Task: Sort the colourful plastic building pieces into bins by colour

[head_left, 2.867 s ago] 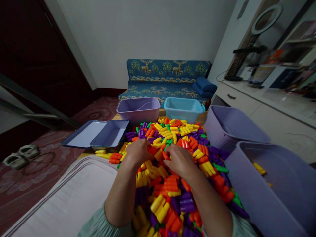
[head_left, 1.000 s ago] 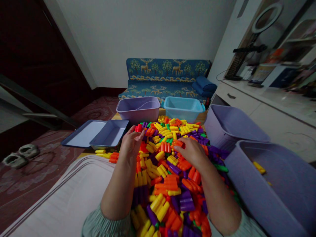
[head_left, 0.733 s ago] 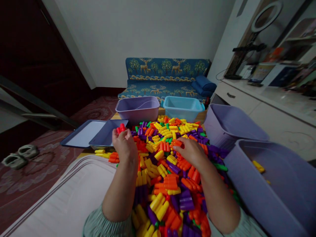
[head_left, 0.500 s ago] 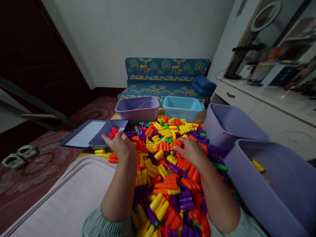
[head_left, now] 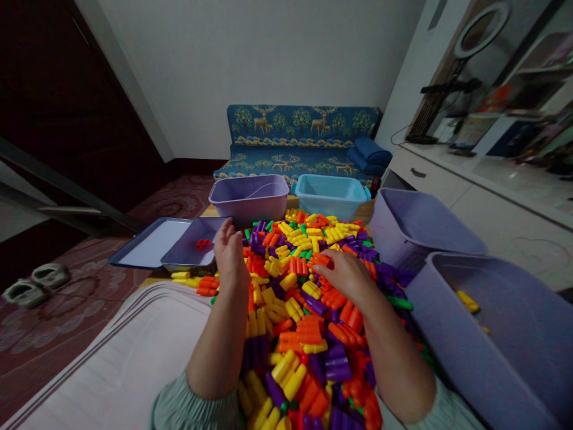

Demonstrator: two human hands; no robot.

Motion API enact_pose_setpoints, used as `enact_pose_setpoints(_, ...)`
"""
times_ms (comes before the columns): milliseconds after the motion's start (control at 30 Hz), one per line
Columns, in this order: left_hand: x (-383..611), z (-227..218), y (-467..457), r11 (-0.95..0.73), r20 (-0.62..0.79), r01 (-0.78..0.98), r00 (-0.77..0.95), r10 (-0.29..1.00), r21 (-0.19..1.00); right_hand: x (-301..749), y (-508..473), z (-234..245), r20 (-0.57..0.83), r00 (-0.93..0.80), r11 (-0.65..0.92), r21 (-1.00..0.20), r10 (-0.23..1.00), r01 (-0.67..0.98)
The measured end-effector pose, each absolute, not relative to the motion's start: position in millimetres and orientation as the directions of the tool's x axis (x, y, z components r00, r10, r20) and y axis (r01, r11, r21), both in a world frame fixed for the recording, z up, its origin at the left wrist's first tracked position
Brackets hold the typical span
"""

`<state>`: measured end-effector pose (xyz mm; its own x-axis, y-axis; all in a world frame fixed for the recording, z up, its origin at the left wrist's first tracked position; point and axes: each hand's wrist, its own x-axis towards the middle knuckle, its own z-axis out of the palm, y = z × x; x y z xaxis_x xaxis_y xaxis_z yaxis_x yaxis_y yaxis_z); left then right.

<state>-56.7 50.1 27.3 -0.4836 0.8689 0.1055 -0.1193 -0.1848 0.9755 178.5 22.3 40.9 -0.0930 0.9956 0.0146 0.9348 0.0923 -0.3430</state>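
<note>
A small red plastic piece [head_left: 203, 244] with rounded lobes lies in the shallow blue-rimmed box [head_left: 183, 254]. Just right of that box is my left hand [head_left: 229, 254], fingers raised and holding nothing. Over the heap my right hand [head_left: 344, 272] pinches an orange plastic piece [head_left: 320, 259] between thumb and fingers. Beneath both hands spreads a large heap of plastic pieces [head_left: 313, 304] in yellow, orange, purple and green, shaped like short joined tubes.
Behind the heap stand a purple bin [head_left: 248, 206] and a light blue bin [head_left: 331, 200]. Two larger purple bins [head_left: 412, 221] flank the right side, the nearer holding some yellow pieces [head_left: 468, 301]. A blue-rimmed lid [head_left: 152, 242] and a whitish bin [head_left: 147, 352] are at left.
The red piece has left my left hand and now lies in the shallow box. That hand has turned upright and drawn right, off the box. My right hand has stayed put.
</note>
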Motion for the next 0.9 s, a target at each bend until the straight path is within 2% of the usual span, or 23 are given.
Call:
enact_pose_setpoints(67, -50.9, 31.5, 47.4, -0.160, 0.223, 0.185, -0.402, 0.888, 0.970, 178.4, 22.3, 40.7, 0.016, -0.098, 0.097, -0.346, 0.995, 0.933)
enact_pose_setpoints(100, -48.9, 34.7, 44.3, -0.132, 0.267, 0.383, -0.325, 0.907, 0.914, 178.4, 22.4, 40.8, 0.014, -0.098, 0.097, -0.346, 0.995, 0.933)
enact_pose_setpoints(167, -47.8, 42.7, 35.7, -0.058, 0.253, 0.707, -0.175, 0.951, 0.705, 178.4, 22.3, 41.2, 0.009, -0.094, 0.091, -0.347, 0.996, 0.934)
enact_pose_setpoints(267, -53.0, 54.0, 23.0, 0.014, 0.132, 0.904, -0.078, 0.988, 0.428, 178.5, 22.2, 42.0, 0.003, -0.088, 0.083, -0.347, 0.996, 0.934)
enact_pose_setpoints(400, -60.8, 55.0, 18.5, -0.016, 0.051, 0.958, 0.002, 0.999, 0.285, 179.0, 22.1, 42.0, -0.002, -0.087, 0.081, -0.343, 0.996, 0.936)
enact_pose_setpoints(567, -55.4, 39.4, 23.3, -0.044, 0.016, 0.967, 0.042, 0.999, 0.251, 178.6, 21.9, 41.4, 0.013, -0.090, 0.089, -0.346, 0.996, 0.934)
enact_pose_setpoints(767, -51.4, 29.6, 27.9, -0.031, 0.075, 0.948, 0.008, 0.997, 0.317, 177.1, 21.6, 42.0, 0.006, -0.085, 0.082, -0.336, 0.996, 0.938)
enact_pose_setpoints(900, -51.2, 36.9, 31.5, -0.039, 0.121, 0.880, -0.021, 0.992, 0.472, 177.4, 21.0, 40.8, 0.033, -0.093, 0.099, -0.346, 0.995, 0.933)
